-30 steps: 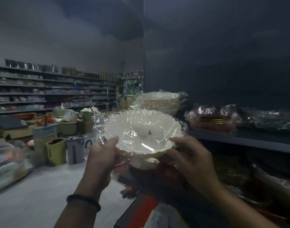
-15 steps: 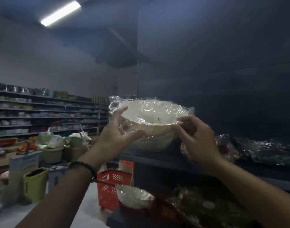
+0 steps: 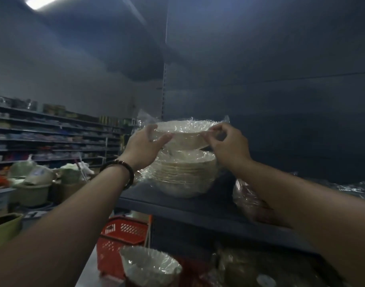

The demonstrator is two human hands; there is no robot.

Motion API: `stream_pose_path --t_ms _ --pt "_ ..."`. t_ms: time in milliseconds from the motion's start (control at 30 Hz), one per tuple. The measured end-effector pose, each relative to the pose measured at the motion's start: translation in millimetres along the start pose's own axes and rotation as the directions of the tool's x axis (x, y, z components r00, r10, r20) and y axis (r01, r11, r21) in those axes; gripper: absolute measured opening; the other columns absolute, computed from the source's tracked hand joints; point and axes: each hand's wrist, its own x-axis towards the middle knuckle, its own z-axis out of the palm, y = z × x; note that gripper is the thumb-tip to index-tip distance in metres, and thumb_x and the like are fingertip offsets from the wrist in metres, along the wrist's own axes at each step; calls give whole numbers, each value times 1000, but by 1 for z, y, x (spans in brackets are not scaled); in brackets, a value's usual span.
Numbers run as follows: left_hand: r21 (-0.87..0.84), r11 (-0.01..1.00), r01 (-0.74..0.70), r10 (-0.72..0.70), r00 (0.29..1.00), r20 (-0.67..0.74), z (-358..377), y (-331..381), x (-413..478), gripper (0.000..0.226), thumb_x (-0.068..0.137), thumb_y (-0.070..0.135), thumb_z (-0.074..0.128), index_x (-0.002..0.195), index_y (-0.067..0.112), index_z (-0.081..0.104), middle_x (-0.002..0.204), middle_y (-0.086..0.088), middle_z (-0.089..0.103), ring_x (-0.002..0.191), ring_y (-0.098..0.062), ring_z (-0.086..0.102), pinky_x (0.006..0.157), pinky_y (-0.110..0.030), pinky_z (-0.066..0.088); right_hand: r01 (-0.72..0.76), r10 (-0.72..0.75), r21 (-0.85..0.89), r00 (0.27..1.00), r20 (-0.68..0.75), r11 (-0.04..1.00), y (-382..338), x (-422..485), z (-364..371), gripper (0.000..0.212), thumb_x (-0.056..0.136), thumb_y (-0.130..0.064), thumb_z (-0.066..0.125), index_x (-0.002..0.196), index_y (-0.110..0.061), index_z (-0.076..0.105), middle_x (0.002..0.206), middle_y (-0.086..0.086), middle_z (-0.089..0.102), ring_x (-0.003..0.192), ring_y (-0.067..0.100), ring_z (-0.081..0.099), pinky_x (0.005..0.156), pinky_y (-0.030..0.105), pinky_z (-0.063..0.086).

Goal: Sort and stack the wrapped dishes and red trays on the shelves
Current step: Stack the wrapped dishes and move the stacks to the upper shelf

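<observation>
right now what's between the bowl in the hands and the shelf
The stack of wrapped white bowls, resting on the shelf directly under the held bowl, as the head view shows.

Two hands: left hand (image 3: 143, 145) and right hand (image 3: 229, 146). One bracelet (image 3: 123, 168). Loose wrapped bowls, two: held bowl (image 3: 187, 131) up top, low bowl (image 3: 150, 268) at the bottom. One stack (image 3: 185, 175) of bowls on the one near shelf (image 3: 177, 210), rims too tightly packed for a sure count. One wrapped bundle (image 3: 250, 201) beside it. Red baskets, seemingly two: upper basket (image 3: 125, 229), lower basket (image 3: 108, 257). One green bin (image 3: 3, 226). One ceiling light (image 3: 43, 1).
</observation>
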Motion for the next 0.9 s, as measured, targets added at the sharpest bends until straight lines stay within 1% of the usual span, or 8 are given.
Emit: stream_pose_path --t_ms 100,233,367,433,500,567,733,900 --pt "60 998 13 -13 1000 -7 25 -18 12 87 95 72 56 161 19 39 163 -8 46 148 -30 46 121 -46 38 -76 80 -77 995 55 994 26 14 18 24 93 -48 75 105 -28 70 100 -13 67 91 1 64 57 8 38" --pt "89 991 97 -102 993 51 50 -41 9 89 96 75 50 165 22 32 167 -11 40 153 -32 39 124 -44 33 -124 156 -216 978 139 969 48 19 31 31 92 -57 73 100 -27 74 109 -7 70 99 10 65 64 14 41" --pt "184 977 105 -112 993 29 58 -54 4 83 99 76 40 165 27 32 175 -14 15 163 -33 7 131 -51 10 -42 99 -363 985 140 931 56 18 39 29 91 -60 70 76 -36 68 149 7 55 139 22 51 110 32 45" --pt "278 960 39 -48 999 25 61 -61 4 82 100 78 29 163 25 37 177 -11 6 164 -28 -7 132 -48 -1 -36 115 -388 976 183 921 60 20 39 31 92 -58 70 78 -31 70 136 5 68 129 21 61 102 30 48" --pt "308 951 -23 8 999 49 63 -68 5 85 101 75 21 161 18 40 176 -11 19 164 -25 5 133 -45 2 -71 181 -403 953 244 913 60 19 36 37 94 -57 69 90 -21 76 110 -1 76 104 18 68 85 27 49" --pt "301 953 -22 0 997 76 66 -68 4 77 108 64 24 159 8 41 171 -12 32 162 -24 19 133 -43 9 -60 205 -444 936 287 894 62 18 33 40 94 -60 68 92 -20 77 102 -3 75 95 17 66 83 28 49" --pt "265 964 25 -56 992 111 69 -65 2 78 108 63 27 162 8 34 172 -9 29 160 -27 25 129 -44 21 -7 227 -531 909 350 848 62 17 34 43 97 -62 59 99 -22 73 110 0 71 107 24 64 99 39 51" --pt "141 988 57 -75 989 130 69 -66 1 74 109 62 28 166 16 29 176 -2 19 163 -17 13 132 -40 12 -2 273 -563 876 397 826 57 18 32 44 101 -63 46 110 -25 67 137 6 65 127 30 58 108 41 46"
